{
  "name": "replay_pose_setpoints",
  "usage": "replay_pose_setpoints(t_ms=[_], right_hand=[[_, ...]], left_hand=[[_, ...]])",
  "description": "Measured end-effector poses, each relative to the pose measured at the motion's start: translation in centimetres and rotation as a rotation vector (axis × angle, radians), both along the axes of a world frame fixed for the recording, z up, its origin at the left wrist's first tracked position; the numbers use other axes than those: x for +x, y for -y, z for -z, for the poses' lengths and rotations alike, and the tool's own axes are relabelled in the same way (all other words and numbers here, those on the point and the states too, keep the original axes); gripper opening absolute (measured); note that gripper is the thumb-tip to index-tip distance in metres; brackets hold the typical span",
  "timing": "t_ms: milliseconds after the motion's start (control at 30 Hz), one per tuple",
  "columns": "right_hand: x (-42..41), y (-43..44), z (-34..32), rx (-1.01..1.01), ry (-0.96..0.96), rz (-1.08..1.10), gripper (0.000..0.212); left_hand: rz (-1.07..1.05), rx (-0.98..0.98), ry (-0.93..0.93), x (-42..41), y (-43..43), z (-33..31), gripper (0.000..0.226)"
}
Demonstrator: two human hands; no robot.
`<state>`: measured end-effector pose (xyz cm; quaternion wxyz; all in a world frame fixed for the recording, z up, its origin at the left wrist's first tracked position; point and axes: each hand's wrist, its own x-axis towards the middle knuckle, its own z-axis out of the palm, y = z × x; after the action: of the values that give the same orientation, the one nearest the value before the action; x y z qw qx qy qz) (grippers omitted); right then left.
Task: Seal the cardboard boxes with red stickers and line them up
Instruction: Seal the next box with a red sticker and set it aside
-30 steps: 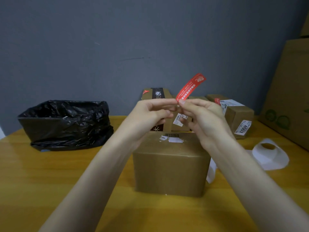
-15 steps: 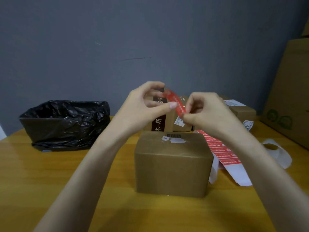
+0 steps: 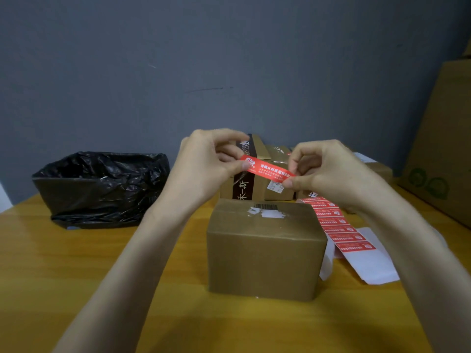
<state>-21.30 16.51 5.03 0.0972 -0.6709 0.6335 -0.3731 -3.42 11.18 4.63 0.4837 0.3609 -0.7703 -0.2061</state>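
A red sticker [image 3: 267,169] with white print is stretched level between my two hands, above a brown cardboard box [image 3: 265,248] at the table's middle. My left hand [image 3: 206,169] pinches the sticker's left end between thumb and forefinger. My right hand [image 3: 328,174] pinches its right end. The box's top carries a torn white label and a barcode. A strip of red stickers [image 3: 336,222] on white backing paper lies to the right of the box.
Several more cardboard boxes [image 3: 252,174] stand behind, by the grey wall. A black plastic bag [image 3: 102,187] sits at the back left on the yellow wooden table [image 3: 63,263]. A large carton [image 3: 443,149] stands at the right edge.
The sticker went from upright in my pinched fingers to flat and stretched between both hands. My hands moved apart, and the sticker strip now lies beside the box.
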Motion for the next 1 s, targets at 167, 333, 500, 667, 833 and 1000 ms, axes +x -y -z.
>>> replay_pose_setpoints(t_ms=[167, 333, 500, 667, 833, 1000], right_hand=[[-0.3, 0.0, -0.1, -0.039, -0.019, 0.016, 0.023], [-0.2, 0.2, -0.1, -0.008, 0.048, -0.008, 0.018], [-0.6, 0.0, -0.1, 0.015, 0.220, -0.029, 0.012], [-0.8, 0.1, -0.3, 0.101, 0.305, -0.026, 0.013], [-1.0, 0.1, -0.2, 0.123, 0.325, -0.019, 0.009], [-1.5, 0.5, -0.1, 0.226, 0.289, -0.030, 0.023]], left_hand=[[-0.016, 0.005, -0.047, 0.0, 0.0, -0.1, 0.013], [-0.007, 0.107, -0.109, 0.2, 0.1, -0.1, 0.018], [0.052, 0.212, -0.082, 0.4, -0.5, -0.4, 0.016], [0.048, 0.311, -0.036, 0.5, -0.1, -0.3, 0.016], [0.019, 0.323, 0.012, 0.3, 0.1, -0.1, 0.016], [0.009, 0.385, 0.081, 0.5, 0.2, -0.1, 0.025]])
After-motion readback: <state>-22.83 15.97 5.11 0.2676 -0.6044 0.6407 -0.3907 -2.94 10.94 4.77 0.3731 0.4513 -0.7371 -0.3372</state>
